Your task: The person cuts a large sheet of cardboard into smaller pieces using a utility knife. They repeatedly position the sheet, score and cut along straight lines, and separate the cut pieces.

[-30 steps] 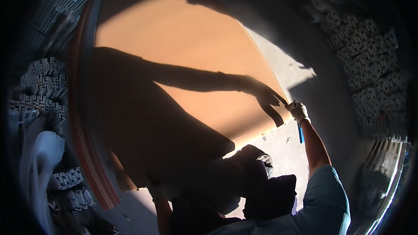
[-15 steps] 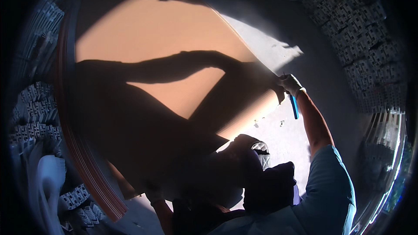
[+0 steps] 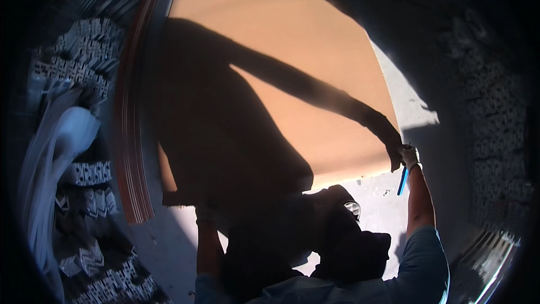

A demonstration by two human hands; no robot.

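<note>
Tan sheet (image 3: 304, 129): one | blue tool (image 3: 403, 181): one, right hand (image 3: 410, 155) gripping | left hand (image 3: 206, 213): can't tell

workshop or storeroom, by look of stacked grey profiles (image 3: 93, 173), grey floor (image 3: 406, 94)

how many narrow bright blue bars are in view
1: the narrow bright blue bar, jutting below the white-gloved right hand at a corner of the large tan sheet. More may be hidden in the dark areas.
</note>
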